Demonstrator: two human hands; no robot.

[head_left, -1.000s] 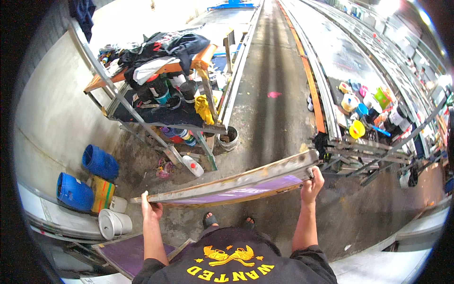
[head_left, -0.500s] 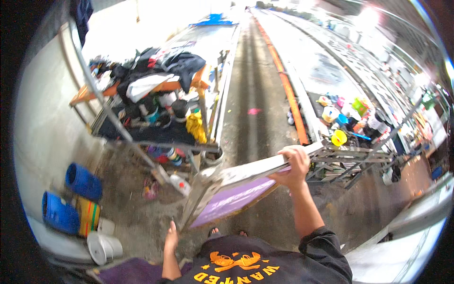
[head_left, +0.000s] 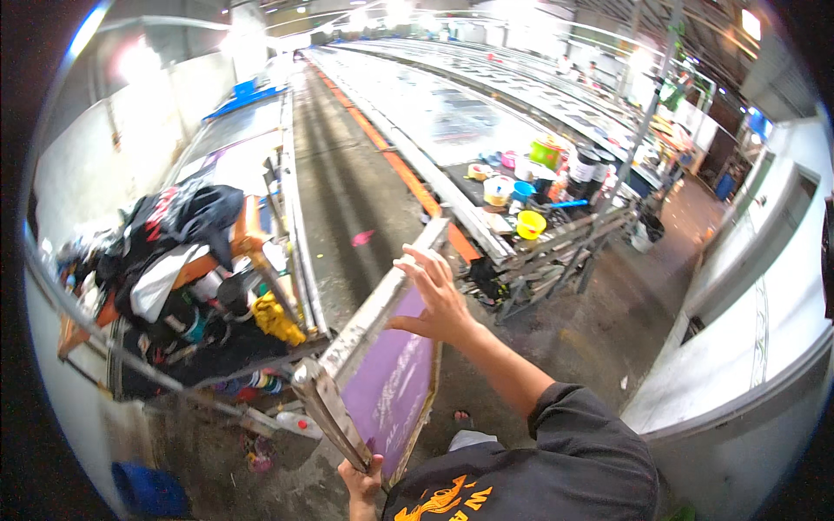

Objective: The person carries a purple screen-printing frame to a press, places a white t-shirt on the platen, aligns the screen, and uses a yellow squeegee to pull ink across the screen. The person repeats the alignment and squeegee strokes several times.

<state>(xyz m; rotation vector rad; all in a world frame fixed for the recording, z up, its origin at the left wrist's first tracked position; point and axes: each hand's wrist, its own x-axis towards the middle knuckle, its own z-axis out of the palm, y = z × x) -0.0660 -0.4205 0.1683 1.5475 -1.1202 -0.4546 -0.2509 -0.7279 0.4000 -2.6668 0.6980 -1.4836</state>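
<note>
A screen printing frame (head_left: 389,391) with pale rails and a purple mesh bearing white lettering stands tilted in front of me. My right hand (head_left: 437,300) spans its upper rail, fingertips over the far side and thumb on the near side, in a loose, wide grip. Down at the frame's lower corner my left hand (head_left: 360,486) is closed on the edge, its thumb up against the purple side; part of that hand is hidden. My dark shirt (head_left: 556,469) covers the bottom of the view.
Left of the aisle (head_left: 330,191), a wooden rack (head_left: 248,230) carries heaped dark clothes (head_left: 187,221). Long printing tables (head_left: 452,122) run into the distance. Paint tubs and a yellow bowl (head_left: 531,225) crowd the nearest table end. A blue barrel (head_left: 148,488) lies lower left; a white wall (head_left: 738,347) bounds the right.
My view has swung to the right. The frame has turned to a steeper angle. My left hand, apart from it before, now grips its lower corner, and my right hand's fingers have spread wider.
</note>
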